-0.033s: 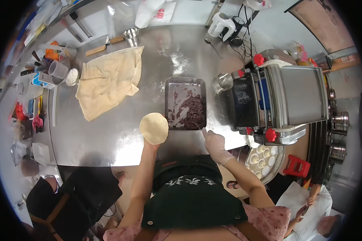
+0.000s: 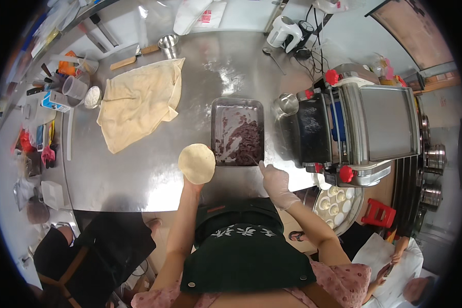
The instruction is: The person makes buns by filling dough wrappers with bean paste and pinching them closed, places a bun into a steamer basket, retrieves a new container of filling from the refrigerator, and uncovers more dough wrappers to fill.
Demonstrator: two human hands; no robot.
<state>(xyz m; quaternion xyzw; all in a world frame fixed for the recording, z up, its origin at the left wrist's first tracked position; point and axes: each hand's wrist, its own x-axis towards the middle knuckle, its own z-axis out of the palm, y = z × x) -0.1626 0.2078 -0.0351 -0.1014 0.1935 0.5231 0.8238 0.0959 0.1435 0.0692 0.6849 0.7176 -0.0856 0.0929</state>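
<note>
A flat, pale dough round (image 2: 196, 163) rests on my left hand (image 2: 194, 189), hiding most of its fingers. Just right of it, a rectangular metal tray (image 2: 214, 110) holds dark purple-brown paste (image 2: 244, 136), spread thin on the left and thicker at the near right. My right hand (image 2: 276, 185), in a clear glove, is closed at the tray's near right corner. It grips a slim utensil (image 2: 253, 159) that reaches into the paste; its working end is too small to make out.
A crumpled cream cloth (image 2: 138, 102) lies on the steel table (image 2: 123, 179). On the right stand a metal cup (image 2: 287, 104) and a roller machine (image 2: 364, 123). Below that, a round pan (image 2: 355, 215) carries several pale rounds. Two people are nearby, at lower left and lower right.
</note>
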